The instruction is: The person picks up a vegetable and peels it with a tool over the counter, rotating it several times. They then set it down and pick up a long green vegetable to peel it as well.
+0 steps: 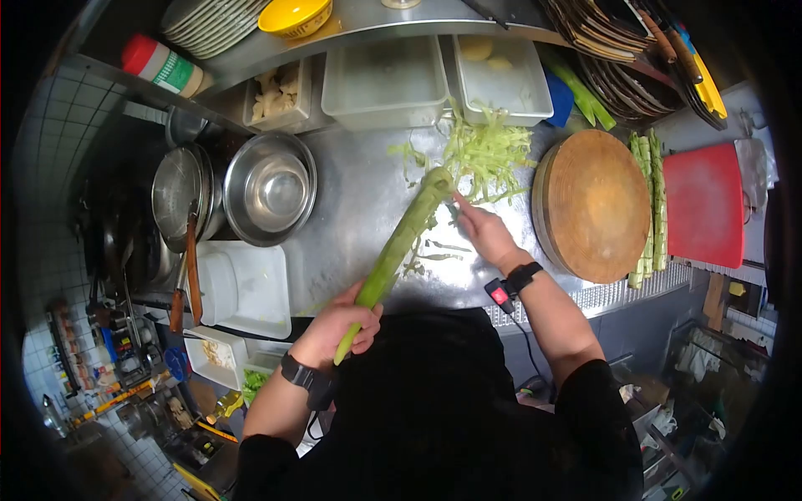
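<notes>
A long green stalk [401,242] slants across the steel counter [342,192]. My left hand [338,328] is wrapped round its lower, thinner end. Close to the stalk's thick upper end is my right hand [487,234], its fingers closed round something small at the stalk's side that I cannot make out. Beyond it, a pile of pale green peelings [489,154] lies on the counter, and a few darker strips [444,251] lie between my hands.
A round wooden block [593,205] stands at the right, with more stalks [654,200] and a red board [706,205] beyond. Metal bowls [270,189] and a white tray [259,288] are at the left. Plastic containers [384,79] line the back under a shelf.
</notes>
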